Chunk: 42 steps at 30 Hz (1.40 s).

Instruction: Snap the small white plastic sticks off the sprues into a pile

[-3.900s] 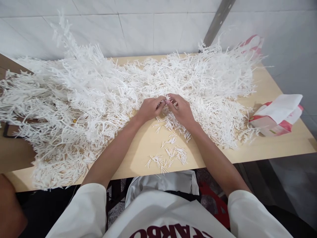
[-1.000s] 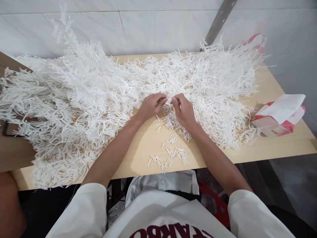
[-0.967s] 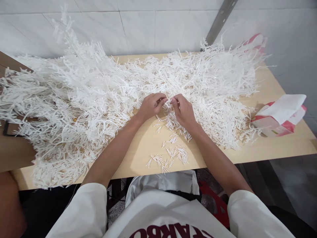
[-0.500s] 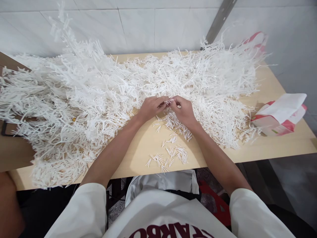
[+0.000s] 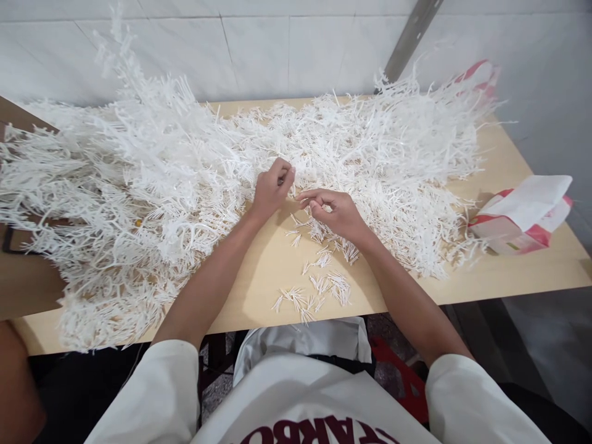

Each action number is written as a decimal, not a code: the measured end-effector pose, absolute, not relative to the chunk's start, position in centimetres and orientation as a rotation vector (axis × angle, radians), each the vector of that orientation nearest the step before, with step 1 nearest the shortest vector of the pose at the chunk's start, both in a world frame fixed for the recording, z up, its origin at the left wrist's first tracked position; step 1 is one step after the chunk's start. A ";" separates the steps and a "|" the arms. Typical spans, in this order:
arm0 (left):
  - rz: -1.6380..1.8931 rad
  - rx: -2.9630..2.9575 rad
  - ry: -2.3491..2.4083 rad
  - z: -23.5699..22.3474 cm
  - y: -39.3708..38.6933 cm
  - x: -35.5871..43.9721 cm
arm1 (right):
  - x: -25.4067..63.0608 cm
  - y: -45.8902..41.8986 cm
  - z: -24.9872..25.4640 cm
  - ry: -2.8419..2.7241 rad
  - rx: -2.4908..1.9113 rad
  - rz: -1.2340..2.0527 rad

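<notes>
My left hand [image 5: 274, 190] is raised at the near edge of the white heap, thumb and forefinger pinched together. Whatever lies between those fingertips is too small to make out. Just right of it and a little lower, my right hand [image 5: 333, 211] has its forefinger stretched out and its thumb apart, with nothing visible in it. Thin white branching plastic sprigs [image 5: 296, 139] spread in a deep heap behind and beside both hands. Below my right hand, small loose clusters of short white sprigs [image 5: 330, 283] lie on the wooden tabletop [image 5: 259, 290].
A red-and-white paper box [image 5: 513, 222] stands open at the right. Brown cardboard [image 5: 28, 287] borders the heap at the left. Behind the table are a tiled wall [image 5: 259, 49] and a slanted metal post [image 5: 411, 40]. Another person's arm [image 5: 18, 382] shows at lower left.
Both hands were together, pinching a small white sprig between them. They have parted: my left hand moved up and left, while my right hand moved slightly lower and its fingers opened.
</notes>
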<state>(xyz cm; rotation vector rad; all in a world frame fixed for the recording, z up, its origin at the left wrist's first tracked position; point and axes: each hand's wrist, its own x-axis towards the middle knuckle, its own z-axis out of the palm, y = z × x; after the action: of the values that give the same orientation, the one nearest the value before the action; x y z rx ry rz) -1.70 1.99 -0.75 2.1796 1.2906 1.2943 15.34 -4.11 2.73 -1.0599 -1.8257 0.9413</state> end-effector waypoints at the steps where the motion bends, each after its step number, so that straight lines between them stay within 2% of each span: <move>1: 1.306 2.174 1.295 -0.7 2.1 -1.8 | 15.2 -4.3 2.9 -1.840 -1.049 0.907; 4: 1.229 2.306 1.244 -0.7 2.1 -2.0 | 15.1 -4.3 3.0 -1.800 -1.123 0.763; 10: 1.127 2.554 1.192 -1.6 2.0 -1.7 | 15.3 -3.6 2.2 -1.659 -1.274 0.814; 15: 1.050 2.824 1.055 -1.9 1.9 -1.4 | 15.3 -3.3 1.6 -1.730 -1.378 0.655; 25: 1.050 2.850 1.052 -1.6 1.8 -1.4 | 16.0 -3.0 1.6 -1.812 -1.436 0.606; 42: 0.943 3.097 0.939 -2.2 2.2 -1.5 | 15.9 -3.2 1.7 -1.996 -1.717 0.342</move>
<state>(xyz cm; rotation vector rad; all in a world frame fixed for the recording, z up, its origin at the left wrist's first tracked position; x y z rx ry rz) -1.49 2.17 -2.15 3.0972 0.9390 0.9428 15.93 -3.18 1.73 -1.7173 -1.9959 0.3416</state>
